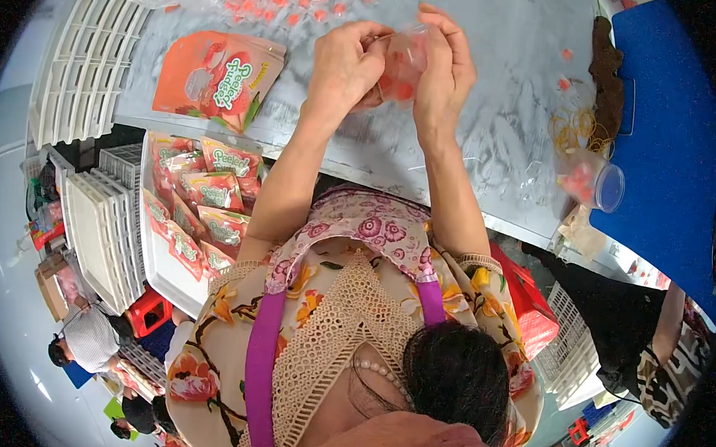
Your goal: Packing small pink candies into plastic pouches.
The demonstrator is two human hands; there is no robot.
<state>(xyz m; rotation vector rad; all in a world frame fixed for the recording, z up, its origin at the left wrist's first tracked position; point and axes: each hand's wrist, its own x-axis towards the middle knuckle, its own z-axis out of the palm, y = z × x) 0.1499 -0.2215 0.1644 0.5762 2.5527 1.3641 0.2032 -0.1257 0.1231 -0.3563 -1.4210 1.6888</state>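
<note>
Over the grey table, my left hand (340,70) and my right hand (447,76) hold a small pouch (404,62) between them. Its clear side faces up and red pieces show through the film. The left fingers curl round its left edge, while the right hand grips the opposite edge with thumb and fingers. To the left lies a stack of flat orange-red printed pouches (216,77). Small red wrapped candies (280,1) are scattered loose on the tabletop beyond my hands.
A white crate (161,263) of filled pouches stands below the table edge at left. White slatted trays (83,63) lean nearby. At right are a clear jar (593,183) of red pieces, yellow rubber bands (577,130) and a blue board (678,143). Other people are in the background.
</note>
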